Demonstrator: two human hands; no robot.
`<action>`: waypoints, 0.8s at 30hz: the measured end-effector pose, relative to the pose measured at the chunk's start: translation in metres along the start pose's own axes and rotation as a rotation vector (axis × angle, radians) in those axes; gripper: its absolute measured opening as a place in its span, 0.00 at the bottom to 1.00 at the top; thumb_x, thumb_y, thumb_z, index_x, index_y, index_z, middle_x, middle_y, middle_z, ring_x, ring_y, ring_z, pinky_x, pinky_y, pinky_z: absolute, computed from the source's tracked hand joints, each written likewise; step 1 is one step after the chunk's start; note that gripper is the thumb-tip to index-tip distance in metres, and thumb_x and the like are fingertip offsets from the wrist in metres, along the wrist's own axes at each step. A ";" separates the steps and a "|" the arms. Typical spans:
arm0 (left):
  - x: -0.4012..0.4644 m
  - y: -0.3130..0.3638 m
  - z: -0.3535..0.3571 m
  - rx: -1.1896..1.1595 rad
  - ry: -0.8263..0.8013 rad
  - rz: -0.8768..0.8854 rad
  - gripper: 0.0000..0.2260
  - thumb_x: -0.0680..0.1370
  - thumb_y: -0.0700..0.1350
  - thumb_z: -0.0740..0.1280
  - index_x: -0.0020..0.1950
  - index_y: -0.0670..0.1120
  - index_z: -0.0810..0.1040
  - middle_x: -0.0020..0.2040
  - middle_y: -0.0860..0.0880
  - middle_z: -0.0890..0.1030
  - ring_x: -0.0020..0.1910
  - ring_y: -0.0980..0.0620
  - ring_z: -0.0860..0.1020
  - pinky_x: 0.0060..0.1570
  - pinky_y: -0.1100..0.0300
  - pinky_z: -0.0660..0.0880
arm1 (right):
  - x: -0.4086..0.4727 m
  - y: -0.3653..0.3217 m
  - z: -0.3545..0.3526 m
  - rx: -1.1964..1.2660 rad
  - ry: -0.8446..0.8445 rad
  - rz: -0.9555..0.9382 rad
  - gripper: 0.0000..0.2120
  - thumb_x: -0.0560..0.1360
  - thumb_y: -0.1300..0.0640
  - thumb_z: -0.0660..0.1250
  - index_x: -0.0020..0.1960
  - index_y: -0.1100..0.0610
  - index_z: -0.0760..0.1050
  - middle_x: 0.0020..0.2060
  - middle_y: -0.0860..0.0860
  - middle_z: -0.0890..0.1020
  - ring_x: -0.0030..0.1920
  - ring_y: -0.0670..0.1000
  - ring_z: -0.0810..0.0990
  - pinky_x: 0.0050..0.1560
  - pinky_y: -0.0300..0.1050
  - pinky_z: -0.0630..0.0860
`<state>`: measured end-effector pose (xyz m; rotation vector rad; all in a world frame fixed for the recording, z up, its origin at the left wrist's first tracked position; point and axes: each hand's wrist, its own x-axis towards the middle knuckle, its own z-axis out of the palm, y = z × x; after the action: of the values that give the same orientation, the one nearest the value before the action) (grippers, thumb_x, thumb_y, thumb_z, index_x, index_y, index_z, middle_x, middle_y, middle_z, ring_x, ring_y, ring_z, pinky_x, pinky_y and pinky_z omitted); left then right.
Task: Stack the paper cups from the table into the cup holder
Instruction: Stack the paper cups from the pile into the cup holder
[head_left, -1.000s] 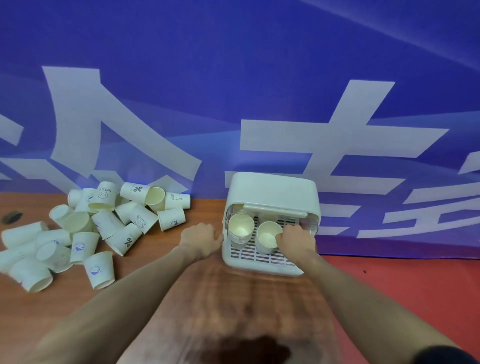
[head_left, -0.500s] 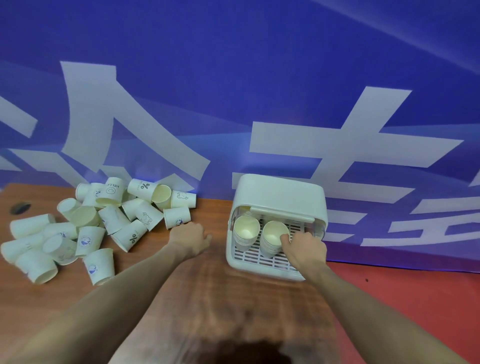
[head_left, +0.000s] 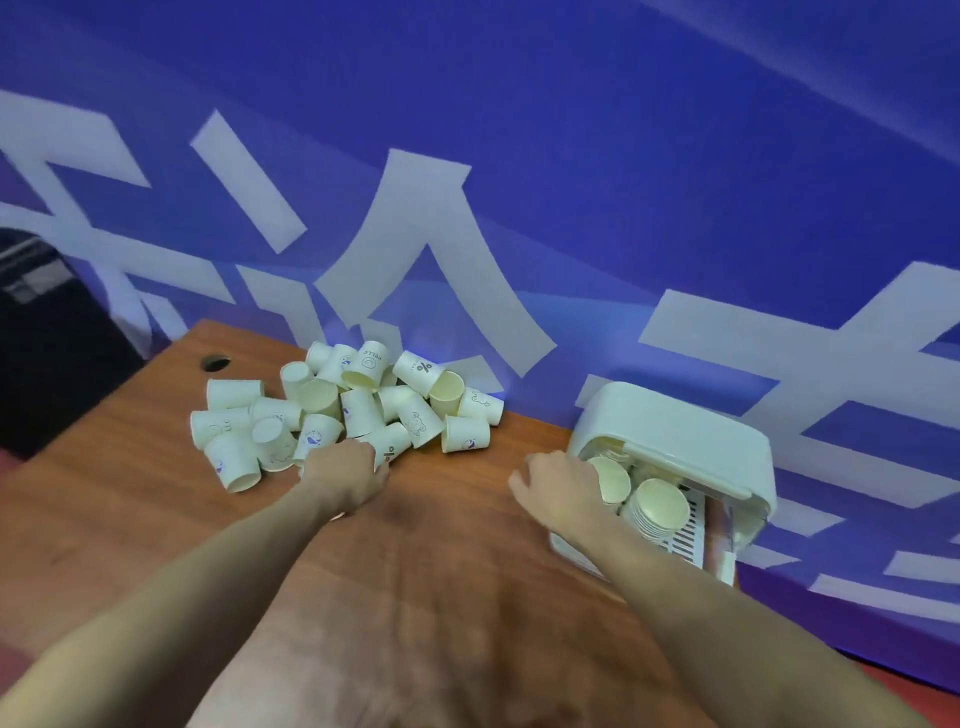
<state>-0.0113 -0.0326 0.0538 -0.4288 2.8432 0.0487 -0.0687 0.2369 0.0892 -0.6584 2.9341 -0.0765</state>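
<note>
Bare counter lies open between the two hands, a wide lane from the left hand to the right hand. Just beyond the left fingers the heap of paper cups blocks the way. Beside the right fingers, two cup stacks fill the cup holder's mouth under its low lid.

Blue banner with large white characters, round cable hole, dark object at far left

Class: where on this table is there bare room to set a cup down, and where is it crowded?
Bare wood lies between the left hand and right hand, and nearer the camera. It is crowded at the paper cups pile and the cup holder.
</note>
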 end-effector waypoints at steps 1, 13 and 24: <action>-0.004 -0.014 0.001 -0.015 -0.007 -0.019 0.17 0.80 0.58 0.54 0.47 0.49 0.75 0.50 0.49 0.81 0.49 0.47 0.79 0.42 0.56 0.70 | 0.006 -0.012 -0.001 -0.006 -0.004 -0.018 0.18 0.78 0.47 0.54 0.48 0.57 0.79 0.47 0.55 0.82 0.49 0.59 0.81 0.42 0.48 0.70; 0.004 -0.122 0.028 -0.176 -0.091 -0.182 0.15 0.80 0.55 0.54 0.49 0.47 0.75 0.43 0.51 0.76 0.42 0.48 0.75 0.42 0.57 0.70 | 0.083 -0.096 0.028 -0.093 -0.114 -0.017 0.16 0.78 0.48 0.54 0.49 0.56 0.77 0.48 0.52 0.82 0.50 0.56 0.81 0.41 0.46 0.67; 0.079 -0.138 0.058 -0.902 -0.438 -0.525 0.15 0.82 0.46 0.60 0.35 0.44 0.70 0.32 0.46 0.74 0.26 0.50 0.73 0.23 0.62 0.70 | 0.156 -0.096 0.079 -0.144 -0.233 0.106 0.16 0.79 0.47 0.54 0.53 0.54 0.76 0.49 0.51 0.80 0.52 0.54 0.79 0.43 0.45 0.69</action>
<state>-0.0293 -0.1827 -0.0220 -1.1440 2.0511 1.1685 -0.1564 0.0816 0.0002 -0.4905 2.7595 0.2094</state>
